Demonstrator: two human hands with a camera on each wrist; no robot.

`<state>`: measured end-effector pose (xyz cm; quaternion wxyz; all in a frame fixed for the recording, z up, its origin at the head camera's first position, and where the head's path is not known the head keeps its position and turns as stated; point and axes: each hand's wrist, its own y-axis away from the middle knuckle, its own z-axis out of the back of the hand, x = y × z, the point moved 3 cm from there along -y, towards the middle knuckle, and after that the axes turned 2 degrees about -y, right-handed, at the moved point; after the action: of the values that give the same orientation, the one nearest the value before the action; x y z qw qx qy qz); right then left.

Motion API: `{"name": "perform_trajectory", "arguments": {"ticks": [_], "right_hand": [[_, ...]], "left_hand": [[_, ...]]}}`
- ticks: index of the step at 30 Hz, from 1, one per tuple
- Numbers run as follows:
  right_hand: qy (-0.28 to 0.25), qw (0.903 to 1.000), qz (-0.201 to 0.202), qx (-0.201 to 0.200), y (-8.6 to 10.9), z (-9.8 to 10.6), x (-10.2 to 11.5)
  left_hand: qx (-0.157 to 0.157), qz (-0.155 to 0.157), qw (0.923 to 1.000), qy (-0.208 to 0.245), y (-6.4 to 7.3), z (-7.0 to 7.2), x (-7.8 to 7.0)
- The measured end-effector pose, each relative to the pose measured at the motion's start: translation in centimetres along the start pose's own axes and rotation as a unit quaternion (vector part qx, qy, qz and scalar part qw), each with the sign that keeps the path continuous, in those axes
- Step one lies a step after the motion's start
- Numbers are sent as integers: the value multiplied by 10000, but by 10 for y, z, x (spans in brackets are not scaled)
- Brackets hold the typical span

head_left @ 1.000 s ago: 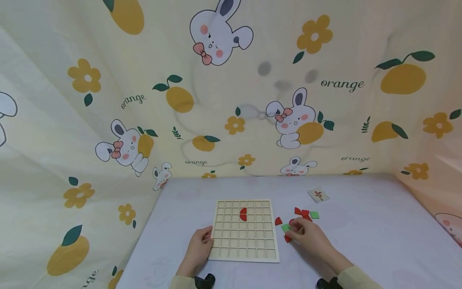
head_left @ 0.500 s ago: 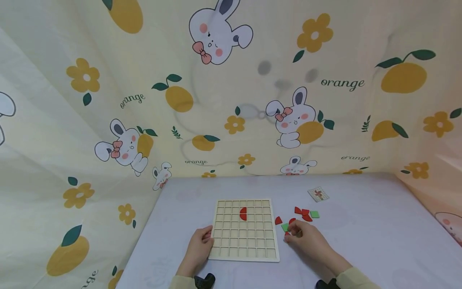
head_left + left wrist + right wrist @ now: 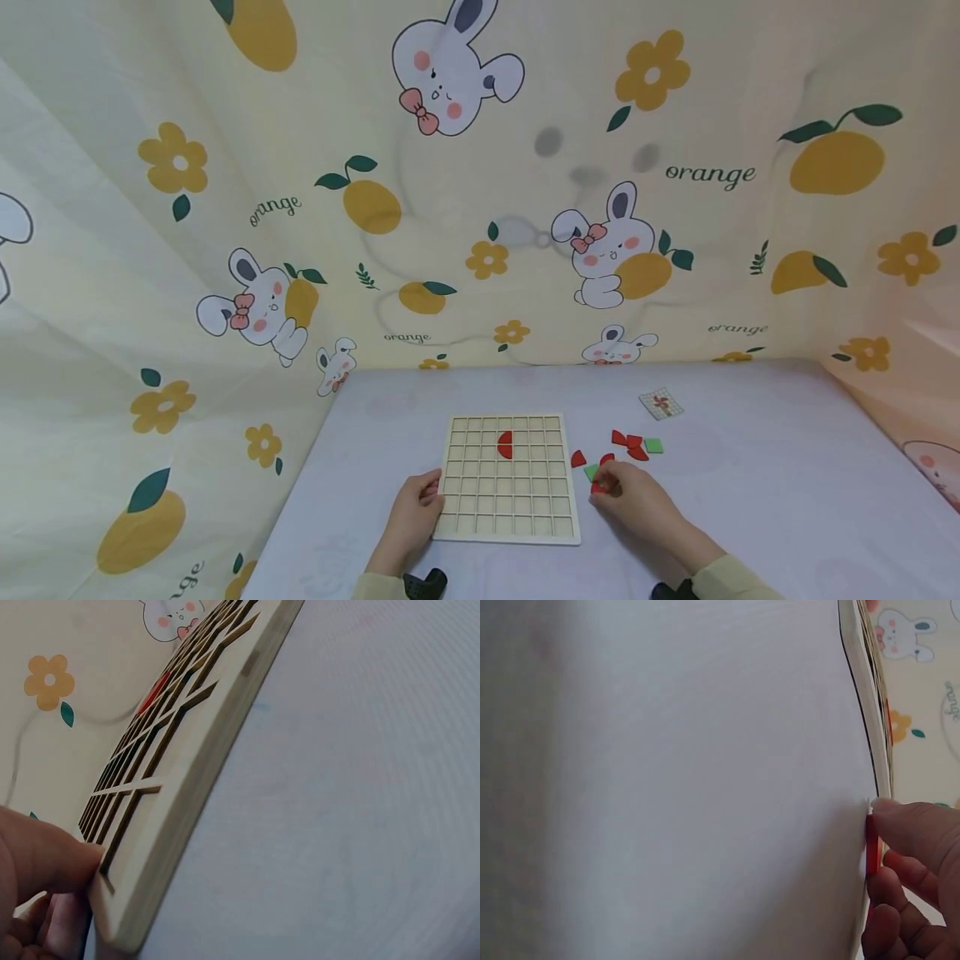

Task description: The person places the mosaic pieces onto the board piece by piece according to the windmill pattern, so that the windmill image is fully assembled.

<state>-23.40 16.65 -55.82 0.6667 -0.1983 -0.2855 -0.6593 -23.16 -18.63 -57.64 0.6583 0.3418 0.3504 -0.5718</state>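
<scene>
A pale wooden grid board (image 3: 503,542) lies on the table, with two red quarter-circle pieces (image 3: 506,445) forming a half disc in its upper cells. My left hand (image 3: 413,510) grips the board's left edge, the thumb (image 3: 64,862) at the rim and the other fingers curled below it. To the right of the board, my right hand (image 3: 637,497) pinches a red quarter-circle piece (image 3: 872,846) between thumb and fingers, low over the table. A green square (image 3: 591,472) and another red piece (image 3: 607,459) lie by its fingertips, partly covered.
Farther right is a cluster of red quarter-circle pieces (image 3: 635,442) beside a green square (image 3: 654,446). One red piece (image 3: 578,459) lies close to the board's right edge. A small patterned card (image 3: 662,404) sits at the back, before a printed curtain (image 3: 525,275).
My right hand has shifted slightly left and toward me, and the red piece near its fingertips now shows between thumb and fingers. The left hand and board have stayed put.
</scene>
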Motion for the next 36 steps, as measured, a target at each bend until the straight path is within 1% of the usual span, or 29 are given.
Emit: {"name": "perform_trajectory", "arguments": {"ticks": [7,16,20,24,27,33,36], "right_hand": [[88,9999,0,104,2,0,6],[-8,9997,-40,221,4,-2,7],[24,9996,-30,271,4,-2,7],[71,9996,72,279,4,-1,8],[45,9996,96,274,5,-1,9],[-55,9994,59,331,7,1,11],[-62,9996,81,268,7,5,14]], "left_hand": [[47,-130,9998,-119,0,1,1],[74,70,9999,-75,0,-1,1],[71,23,9999,-100,0,0,1],[66,1,9999,-91,-1,1,1],[54,10,10000,-79,-1,1,1],[41,-81,9999,-50,0,1,2],[40,-117,9999,-38,0,1,2]]}}
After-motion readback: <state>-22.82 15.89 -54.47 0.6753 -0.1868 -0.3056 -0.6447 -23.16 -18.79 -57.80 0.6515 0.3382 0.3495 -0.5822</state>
